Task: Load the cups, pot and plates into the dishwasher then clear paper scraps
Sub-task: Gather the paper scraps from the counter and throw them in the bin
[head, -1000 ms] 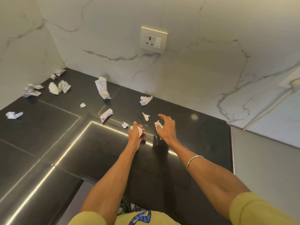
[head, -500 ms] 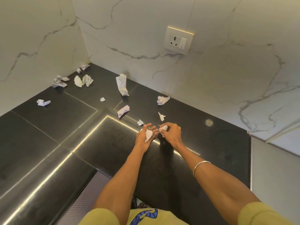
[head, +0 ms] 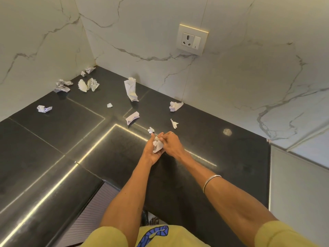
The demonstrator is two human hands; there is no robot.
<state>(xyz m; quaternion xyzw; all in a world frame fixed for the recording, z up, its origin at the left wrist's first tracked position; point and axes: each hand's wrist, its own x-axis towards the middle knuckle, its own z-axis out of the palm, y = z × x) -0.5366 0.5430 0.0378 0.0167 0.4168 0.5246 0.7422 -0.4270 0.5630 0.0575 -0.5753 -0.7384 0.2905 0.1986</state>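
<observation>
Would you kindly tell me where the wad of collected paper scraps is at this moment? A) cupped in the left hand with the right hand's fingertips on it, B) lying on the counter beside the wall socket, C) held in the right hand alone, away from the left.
A: the paper wad sits in the left hand, and the right hand presses fingertips against it.

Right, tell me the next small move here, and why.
Probably reach the right hand for the tiny white paper scrap just beyond the fingers. The left hand already cups a crumpled white paper wad, and that scrap lies nearest on the black countertop.
</observation>
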